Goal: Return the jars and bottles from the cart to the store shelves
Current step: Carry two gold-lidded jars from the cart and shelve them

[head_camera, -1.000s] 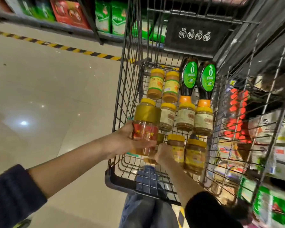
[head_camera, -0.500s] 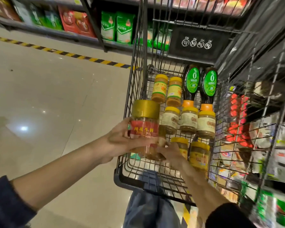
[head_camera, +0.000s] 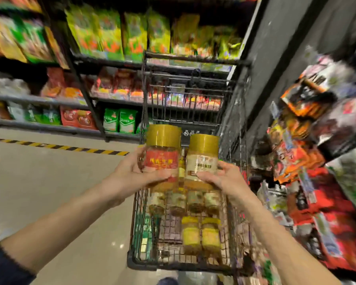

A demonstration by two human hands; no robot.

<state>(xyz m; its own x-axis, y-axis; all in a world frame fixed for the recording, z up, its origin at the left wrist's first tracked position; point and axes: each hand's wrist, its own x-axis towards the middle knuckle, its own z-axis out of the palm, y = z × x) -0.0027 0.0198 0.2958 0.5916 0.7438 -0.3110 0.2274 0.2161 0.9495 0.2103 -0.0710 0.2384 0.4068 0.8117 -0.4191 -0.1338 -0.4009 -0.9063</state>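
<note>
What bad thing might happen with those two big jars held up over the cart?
The left hand holds the red-label jar, the right hand the pale-label jar, one hand each. They are close side by side, so they might knock together. Both hang above the cart; a slip could drop one onto the yellow-lid jars below. The packets on the right are near, so an elbow might bump them.

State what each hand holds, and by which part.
Left hand grips the red-label jar round its lower body; right hand grips the pale-label jar likewise.
</note>
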